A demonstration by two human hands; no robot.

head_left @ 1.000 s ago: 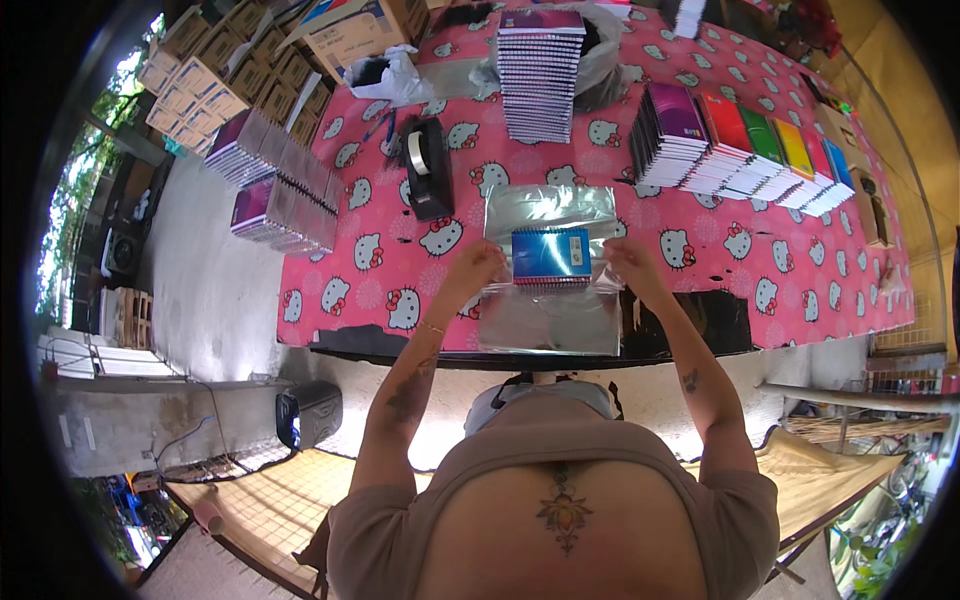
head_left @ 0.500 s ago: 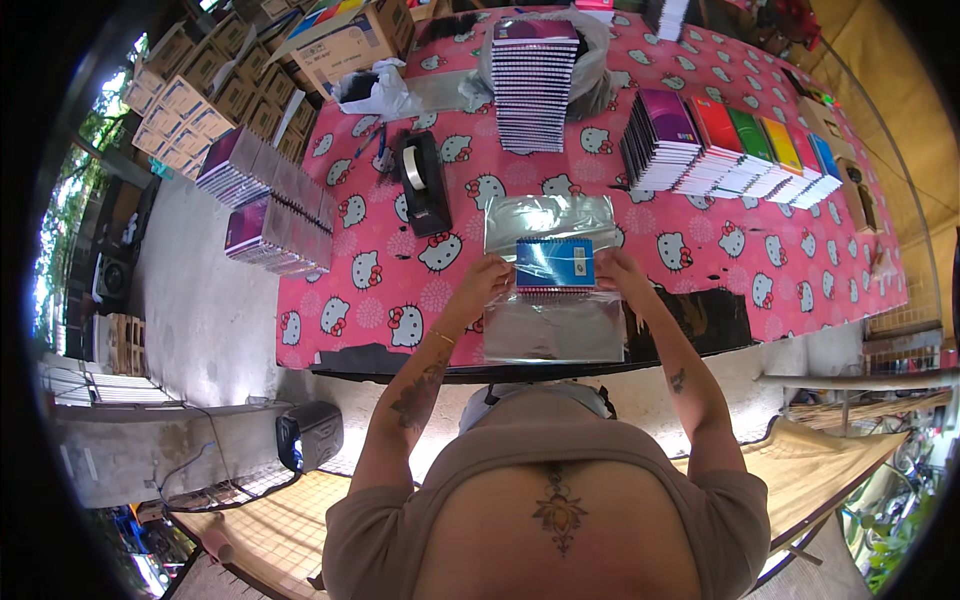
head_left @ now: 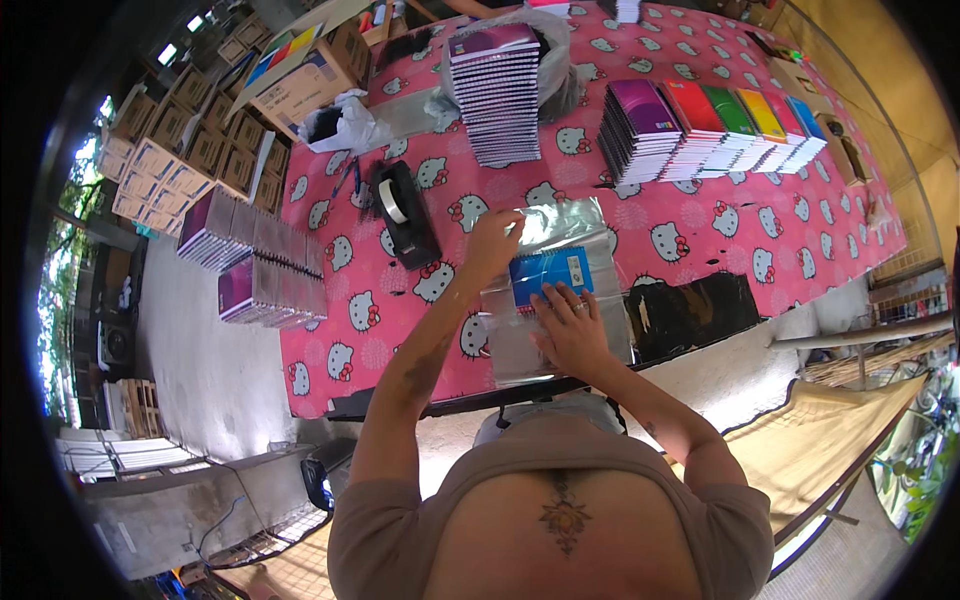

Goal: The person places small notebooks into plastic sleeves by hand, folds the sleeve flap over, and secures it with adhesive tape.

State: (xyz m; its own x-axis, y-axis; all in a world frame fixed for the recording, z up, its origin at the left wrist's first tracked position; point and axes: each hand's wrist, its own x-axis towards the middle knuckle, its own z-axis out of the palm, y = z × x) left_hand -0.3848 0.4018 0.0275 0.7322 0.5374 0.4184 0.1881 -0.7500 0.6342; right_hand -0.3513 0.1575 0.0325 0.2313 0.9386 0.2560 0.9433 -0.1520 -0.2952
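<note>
A blue spiral notebook (head_left: 540,268) with a pale label lies on clear plastic sheets (head_left: 565,222) near the table's front edge. My right hand (head_left: 574,328) rests open on the notebook's lower part, fingers spread, one with a ring. At the upper left edge of the plastic, my left hand (head_left: 494,242) is closed, its thumb and fingers pinching the film; the exact grip is small in the picture. Just left of it sits a black tape dispenser (head_left: 408,222) with a pale roll of tape (head_left: 392,202).
A tall notebook stack (head_left: 496,105) stands beyond the plastic. Rows of coloured notebooks (head_left: 640,150) fill the right side. Wrapped purple notebooks (head_left: 270,290) stand at the left edge. Cardboard boxes (head_left: 310,80) are at the far left. Pink patterned cloth (head_left: 690,235) covers the table.
My left hand has moved up along the film from the notebook's left side. My right hand has left the notebook's right side and now lies on it. The view has tilted slightly.
</note>
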